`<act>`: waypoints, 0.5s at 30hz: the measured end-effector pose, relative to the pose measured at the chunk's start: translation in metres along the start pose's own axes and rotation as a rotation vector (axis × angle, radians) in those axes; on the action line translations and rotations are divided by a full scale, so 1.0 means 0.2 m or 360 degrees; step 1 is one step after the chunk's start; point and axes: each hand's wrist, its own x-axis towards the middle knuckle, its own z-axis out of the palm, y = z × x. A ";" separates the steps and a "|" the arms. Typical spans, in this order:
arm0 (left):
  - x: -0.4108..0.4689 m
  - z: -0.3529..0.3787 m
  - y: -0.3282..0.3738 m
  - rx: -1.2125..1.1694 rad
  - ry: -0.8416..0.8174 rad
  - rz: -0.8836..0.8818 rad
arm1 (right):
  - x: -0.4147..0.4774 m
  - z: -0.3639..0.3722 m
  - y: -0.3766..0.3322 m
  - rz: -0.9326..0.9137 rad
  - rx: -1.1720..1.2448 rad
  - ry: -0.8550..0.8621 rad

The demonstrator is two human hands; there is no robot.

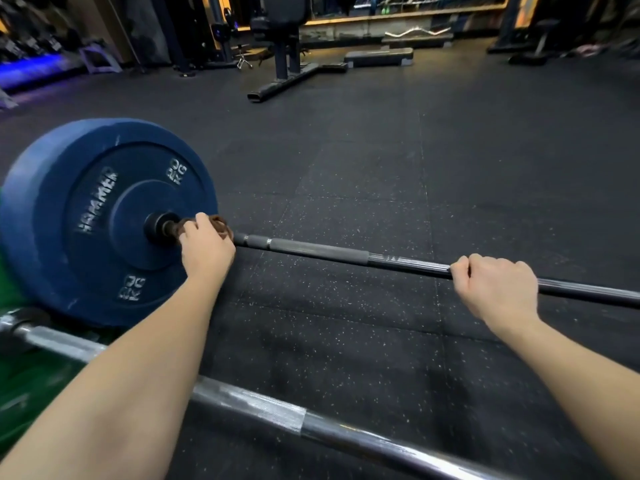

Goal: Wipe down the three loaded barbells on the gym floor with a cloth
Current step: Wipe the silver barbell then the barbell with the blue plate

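A black barbell (329, 252) lies across the rubber floor, loaded at its left end with a blue 20 kg plate (90, 216). My left hand (206, 249) presses a brown cloth (220, 225) around the bar right beside the plate's hub. My right hand (495, 289) is closed around the bar's shaft further right. Nearer to me a second, silver barbell (263, 410) runs across the bottom of the view, with a green plate (24, 386) at its left end. No third barbell is in view.
A weight bench on a black frame (287, 64) stands at the back, with a step platform (379, 57) and a curl bar (415, 31) behind it. Dumbbell racks (31, 39) line the far left. Open black rubber floor (450, 168) stretches beyond the bar.
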 end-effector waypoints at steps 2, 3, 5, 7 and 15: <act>-0.07 0.02 0.08 0.0024 0.0016 0.0130 | 0.00 0.00 0.01 -0.0011 0.0012 0.0012; -0.11 0.03 0.12 0.0049 0.0015 0.0202 | 0.00 0.00 0.01 -0.0022 0.0018 0.0016; -0.18 0.04 0.21 0.0123 0.0003 0.0345 | 0.00 -0.02 0.01 -0.0037 0.0038 0.0013; -0.25 0.04 0.31 0.0200 -0.0042 0.0485 | 0.00 -0.02 0.01 -0.0033 0.0034 -0.0044; -0.61 0.10 0.76 0.0167 -0.0316 0.1083 | 0.00 -0.04 0.02 -0.0074 0.0119 -0.0167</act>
